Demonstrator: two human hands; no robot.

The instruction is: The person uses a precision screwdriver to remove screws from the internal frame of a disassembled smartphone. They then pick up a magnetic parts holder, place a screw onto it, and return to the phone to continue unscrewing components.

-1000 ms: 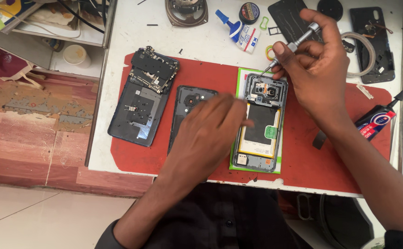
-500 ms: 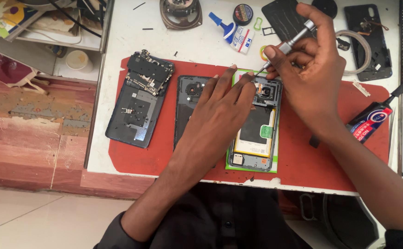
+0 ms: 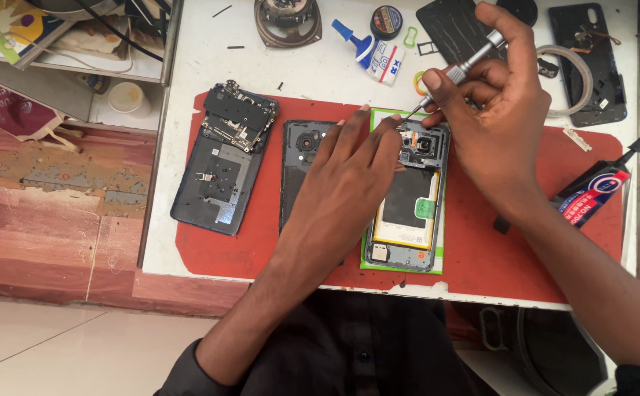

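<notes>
The opened grey smartphone with exposed battery (image 3: 406, 209) lies on the red rubber mat (image 3: 481, 235). The left hand (image 3: 349, 165) presses flat on its left edge, grip spread apart. The right hand (image 3: 492, 110), grip clamped on the slim silver screwdriver (image 3: 455, 70), works a screw near the phone's top-left corner; turning it calls for steady downward pressure.

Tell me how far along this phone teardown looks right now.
Done: the back cover is off and lies left of the opened phone, whose battery is exposed; a second stripped phone body lies further left. In hand: the right hand holds a screwdriver with its tip at the phone's top edge, while the left hand steadies the phone. Left: the battery and camera module remain seated.
</notes>
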